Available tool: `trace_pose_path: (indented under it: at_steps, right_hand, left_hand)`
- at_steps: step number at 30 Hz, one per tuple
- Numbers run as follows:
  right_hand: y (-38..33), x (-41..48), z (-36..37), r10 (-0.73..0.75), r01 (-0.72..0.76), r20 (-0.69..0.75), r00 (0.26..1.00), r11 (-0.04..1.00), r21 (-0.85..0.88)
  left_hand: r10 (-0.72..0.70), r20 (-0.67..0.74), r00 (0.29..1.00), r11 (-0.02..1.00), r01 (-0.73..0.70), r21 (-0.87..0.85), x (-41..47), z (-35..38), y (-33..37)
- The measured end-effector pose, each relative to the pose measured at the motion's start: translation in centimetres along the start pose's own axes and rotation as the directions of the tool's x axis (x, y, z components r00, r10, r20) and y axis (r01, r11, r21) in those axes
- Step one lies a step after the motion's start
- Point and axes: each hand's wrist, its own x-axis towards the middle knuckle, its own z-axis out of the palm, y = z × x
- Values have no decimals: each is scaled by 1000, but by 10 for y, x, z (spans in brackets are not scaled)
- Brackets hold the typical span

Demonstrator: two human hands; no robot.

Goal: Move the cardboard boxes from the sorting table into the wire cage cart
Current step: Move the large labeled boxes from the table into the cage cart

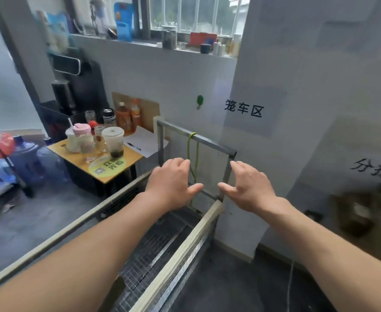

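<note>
The wire cage cart [180, 251] runs from the bottom centre toward the wall, with pale rails along both sides, a mesh floor and a raised metal end frame [209, 143]. My left hand [173, 183] and my right hand [245, 188] hover over the cart's far end, palms down, fingers loosely spread, holding nothing. They are about a hand's width apart. A blurred brown shape, perhaps a cardboard box [356, 212], shows at the right edge.
A small yellow-topped table [99, 161] crowded with cups and bottles stands left of the cart. Blue water jugs [27, 158] sit on the floor further left. A green cord [192, 154] hangs from the end frame. White walls with signs close the right side.
</note>
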Motion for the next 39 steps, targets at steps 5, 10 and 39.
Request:
trace_pose_path:
  at_steps: [5,10,39]
  right_hand:
    - [30,-41,-24,166,-168,-51,985,985,-45]
    - [44,-94,-35,338,-343,-73,938,937,-63]
    - [145,-477,-121,837,-863,-215,503,501,-65]
  left_hand:
    - [158,-8,987,985,-159,-71,11,-1,42]
    - [299,14,954,946,-295,-138,1,6,73]
    - [807,99,582,560,-703,-438,-181,34,360]
